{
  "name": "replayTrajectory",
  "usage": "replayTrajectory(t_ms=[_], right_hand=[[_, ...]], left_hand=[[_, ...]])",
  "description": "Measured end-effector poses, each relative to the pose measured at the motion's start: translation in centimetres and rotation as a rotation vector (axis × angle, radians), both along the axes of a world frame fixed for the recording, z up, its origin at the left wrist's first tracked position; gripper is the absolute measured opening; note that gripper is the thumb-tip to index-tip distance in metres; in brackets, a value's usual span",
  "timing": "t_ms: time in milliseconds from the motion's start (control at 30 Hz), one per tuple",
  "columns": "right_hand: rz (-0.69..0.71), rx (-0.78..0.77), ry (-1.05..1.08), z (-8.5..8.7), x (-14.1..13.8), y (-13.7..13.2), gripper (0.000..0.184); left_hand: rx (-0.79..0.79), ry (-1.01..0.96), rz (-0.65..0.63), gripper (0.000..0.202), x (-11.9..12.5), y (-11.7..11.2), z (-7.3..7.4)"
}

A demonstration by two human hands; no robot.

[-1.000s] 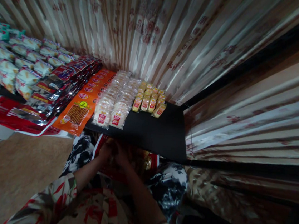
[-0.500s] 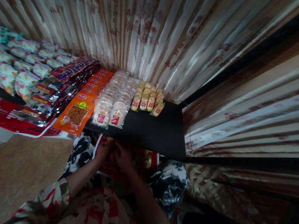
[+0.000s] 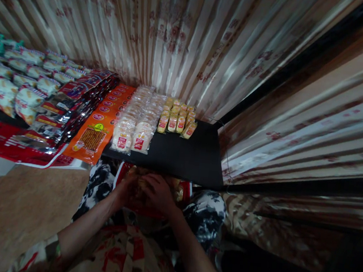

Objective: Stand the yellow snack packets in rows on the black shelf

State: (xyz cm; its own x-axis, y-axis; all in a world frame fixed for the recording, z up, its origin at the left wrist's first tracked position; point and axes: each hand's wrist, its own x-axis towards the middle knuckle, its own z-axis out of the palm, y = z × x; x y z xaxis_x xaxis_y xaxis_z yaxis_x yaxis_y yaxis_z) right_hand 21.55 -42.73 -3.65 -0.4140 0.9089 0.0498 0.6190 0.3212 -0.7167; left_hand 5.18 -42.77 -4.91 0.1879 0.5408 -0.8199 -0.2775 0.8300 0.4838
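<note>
In my lap, below the table edge, sits a red bag (image 3: 189,191) with white trim, holding several small wrapped snacks (image 3: 179,193). My left hand (image 3: 125,189) is over the bag's left side, its fingers curled around something dark and hard to see. Beside it my right hand (image 3: 159,191) curves its fingers over a yellowish wrapped snack (image 3: 143,183). The two hands nearly touch, and shadow hides most of the fingertips. Just beyond, on the black table (image 3: 186,154), stand rows of small yellow snack packs (image 3: 172,123), the front right one tilted.
Left of the yellow packs lie clear-wrapped white crackers (image 3: 142,138), an orange pretzel-stick packet (image 3: 92,139), overlapping dark red packets (image 3: 70,101) and white snack bags (image 3: 29,103). A red-and-white package (image 3: 0,141) hangs over the front edge. Patterned curtains (image 3: 180,35) close off the back and right.
My right hand has shifted slightly right and now arches over a yellowish snack. My left hand has turned a little and stays in the bag. The table goods are unchanged.
</note>
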Motion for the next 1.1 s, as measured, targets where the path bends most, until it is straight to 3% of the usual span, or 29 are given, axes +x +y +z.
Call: replayTrajectory(t_ms=[100, 233, 467, 633, 867, 1100], right_hand=[[-0.106, -0.01, 0.052, 1.4, 0.8, 0.7, 0.029], [-0.225, -0.071, 0.15, 2.6, 1.5, 1.7, 0.025], [-0.464, -0.214, 0.327, 2.3, 1.1, 1.7, 0.03], [-0.643, -0.302, 0.45, 2.4, 0.7, 0.9, 0.035], [-0.635, -0.415, 0.622, 2.1, -0.3, -0.8, 0.034], [-0.505, -0.243, 0.455, 2.6, 0.8, 0.0, 0.025]], left_hand=[[-0.023, -0.017, -0.021, 0.035, 0.4, -0.2, 0.8], [0.105, 0.055, -0.123, 0.036, 0.8, -0.5, 1.6], [0.388, 0.355, -0.209, 0.028, 1.0, -0.5, 2.9], [0.623, 0.518, -0.119, 0.023, 1.1, 0.1, 5.0], [0.771, 0.45, -0.035, 0.023, 1.9, 1.7, 6.4], [1.009, 0.596, -0.107, 0.012, 2.9, 3.1, 6.5]])
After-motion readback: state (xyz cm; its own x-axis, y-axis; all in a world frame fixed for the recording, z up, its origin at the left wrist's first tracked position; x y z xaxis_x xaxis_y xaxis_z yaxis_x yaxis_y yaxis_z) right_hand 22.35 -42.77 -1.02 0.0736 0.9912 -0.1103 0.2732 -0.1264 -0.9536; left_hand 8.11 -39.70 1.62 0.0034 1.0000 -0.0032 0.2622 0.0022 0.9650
